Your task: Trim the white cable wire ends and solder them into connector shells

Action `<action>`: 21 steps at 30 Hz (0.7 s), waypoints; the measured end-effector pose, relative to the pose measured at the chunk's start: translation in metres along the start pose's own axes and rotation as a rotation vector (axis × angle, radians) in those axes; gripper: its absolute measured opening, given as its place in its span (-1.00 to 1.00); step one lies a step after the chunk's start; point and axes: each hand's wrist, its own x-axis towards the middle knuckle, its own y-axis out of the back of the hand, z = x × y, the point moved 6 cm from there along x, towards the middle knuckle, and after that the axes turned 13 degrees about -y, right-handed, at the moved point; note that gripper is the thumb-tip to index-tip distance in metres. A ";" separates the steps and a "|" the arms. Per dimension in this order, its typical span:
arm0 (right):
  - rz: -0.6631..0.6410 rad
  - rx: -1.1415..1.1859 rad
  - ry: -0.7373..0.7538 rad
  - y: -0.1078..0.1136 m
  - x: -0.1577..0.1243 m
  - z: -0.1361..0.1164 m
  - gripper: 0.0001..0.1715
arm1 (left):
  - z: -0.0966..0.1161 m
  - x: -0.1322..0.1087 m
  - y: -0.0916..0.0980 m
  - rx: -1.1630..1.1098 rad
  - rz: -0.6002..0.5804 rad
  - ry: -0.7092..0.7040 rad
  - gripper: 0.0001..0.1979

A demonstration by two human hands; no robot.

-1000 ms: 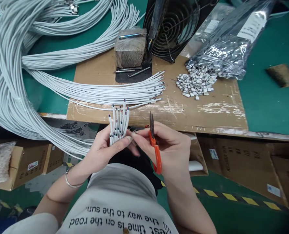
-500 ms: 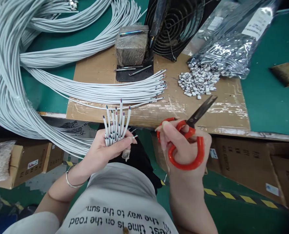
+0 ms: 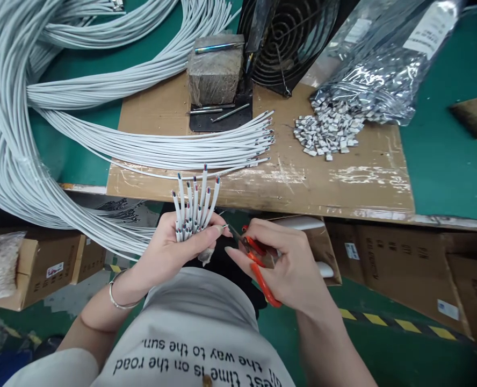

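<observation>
My left hand (image 3: 182, 239) is closed round a bundle of white cables (image 3: 194, 207), whose cut ends stand up and show coloured wire cores. Between its thumb and fingertips one thin cable end pokes out to the right. My right hand (image 3: 290, 258) grips red-handled scissors (image 3: 266, 285), fingers in the loops. The dark blades point left, at the cable end by my left thumb; whether they touch it I cannot tell. On the cardboard above the hands lies a row of white cables (image 3: 190, 148) with their ends to the right.
A pile of small white connectors (image 3: 327, 131) spills from a silvery plastic bag (image 3: 383, 70). Behind are a black fan (image 3: 289, 43) and a grey block (image 3: 215, 72) with metal tips. Coiled cables (image 3: 8, 91) fill the left. Cardboard boxes (image 3: 395, 263) stand under the table edge.
My right hand has moved left and turned the scissors, so the blades now point left at the cable end instead of up and right. My left hand has barely shifted.
</observation>
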 end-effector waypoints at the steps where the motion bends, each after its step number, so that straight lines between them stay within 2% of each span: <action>1: -0.002 -0.012 -0.001 0.000 0.000 0.000 -0.53 | 0.000 0.000 0.000 0.003 0.002 -0.002 -0.71; 6: 0.034 -0.045 0.018 -0.002 -0.001 -0.002 -0.53 | 0.001 0.001 -0.001 0.001 -0.007 -0.020 -0.77; 12: 0.105 -0.063 0.047 -0.001 -0.001 -0.004 -0.47 | 0.001 0.001 -0.001 0.006 0.005 -0.013 -0.72; 21: 0.071 -0.038 0.059 -0.003 -0.001 -0.003 -0.45 | 0.002 0.001 -0.003 -0.064 -0.013 -0.048 -0.80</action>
